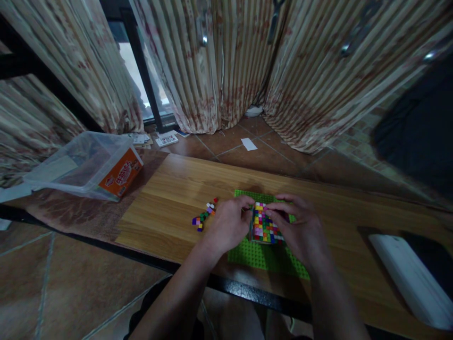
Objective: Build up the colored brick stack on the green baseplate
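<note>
Block top looks mostly filled, loose bricks unplaced; my left hand half-curled at its edge, right hand near-pinched on top, can't tell if either grips.

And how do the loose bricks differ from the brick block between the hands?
The loose bricks lie in an uneven trail, while the block is tightly packed. The loose bricks are on the table; the block is over the green plate. Both show many colours.

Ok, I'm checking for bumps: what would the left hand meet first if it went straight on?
The left hand would probably meet the left edge of the multicoloured brick block; whether they touch now is unclear.
</note>
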`<state>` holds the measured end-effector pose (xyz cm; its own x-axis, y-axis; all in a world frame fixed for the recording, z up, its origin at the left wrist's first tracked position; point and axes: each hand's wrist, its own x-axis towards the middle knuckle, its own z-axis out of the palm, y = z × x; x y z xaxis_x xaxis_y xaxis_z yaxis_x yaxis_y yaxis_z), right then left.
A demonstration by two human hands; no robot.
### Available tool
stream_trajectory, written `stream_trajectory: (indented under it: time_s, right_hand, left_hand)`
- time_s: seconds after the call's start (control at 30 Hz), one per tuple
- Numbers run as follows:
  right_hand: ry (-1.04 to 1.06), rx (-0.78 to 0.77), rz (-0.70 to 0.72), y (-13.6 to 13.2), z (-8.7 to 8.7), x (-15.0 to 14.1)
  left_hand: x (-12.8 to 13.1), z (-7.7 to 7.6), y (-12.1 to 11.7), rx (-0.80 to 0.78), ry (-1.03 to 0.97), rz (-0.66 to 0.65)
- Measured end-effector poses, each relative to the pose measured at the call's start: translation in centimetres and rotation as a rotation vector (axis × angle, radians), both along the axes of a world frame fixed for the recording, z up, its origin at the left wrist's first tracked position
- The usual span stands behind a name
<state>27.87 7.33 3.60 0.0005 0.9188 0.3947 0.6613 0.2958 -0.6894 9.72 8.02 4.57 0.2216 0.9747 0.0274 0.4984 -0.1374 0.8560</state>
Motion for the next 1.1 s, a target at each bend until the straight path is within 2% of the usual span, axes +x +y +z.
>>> stream_trajectory:
  time_s: [0.27,0.47,0.57,0.73,0.83,0.93,1.1]
  right_hand:
    - [0.112,-0.058,-0.046,0.4,-0.3,-0.6]
    - [0.337,-0.329,-0.057,0.5,-0.7,-0.6]
    - [0.434,-0.410,-0.063,0.7,-0.6,-0.7]
    - [0.431,-0.440,-0.043,0.9,0.1,-0.8]
    - [0.420,-0.459,-0.030,0.8,-0.2,-0.6]
    - [0.375,-0.386,-0.007,0.4,-0.8,-0.4]
    - [0.188,-0.037,-0.058,-0.3,-0.6,-0.2]
  left_hand:
    - [0.2,-0.1,-0.1,-0.028,-0.012,-0.027]
    - [0.3,0.2,-0.2,-0.039,-0.001,-0.022]
    - [0.4,0.2,-0.2,-0.031,-0.010,-0.020]
    - [0.5,-0.1,-0.2,-0.021,-0.033,-0.027]
    - [0.3,-0.4,0.0,-0.018,-0.063,-0.044]
    - [-0.1,-0.8,0.3,-0.014,-0.136,-0.009]
    - [-0.4,-1.0,0.9,-0.117,-0.408,0.018]
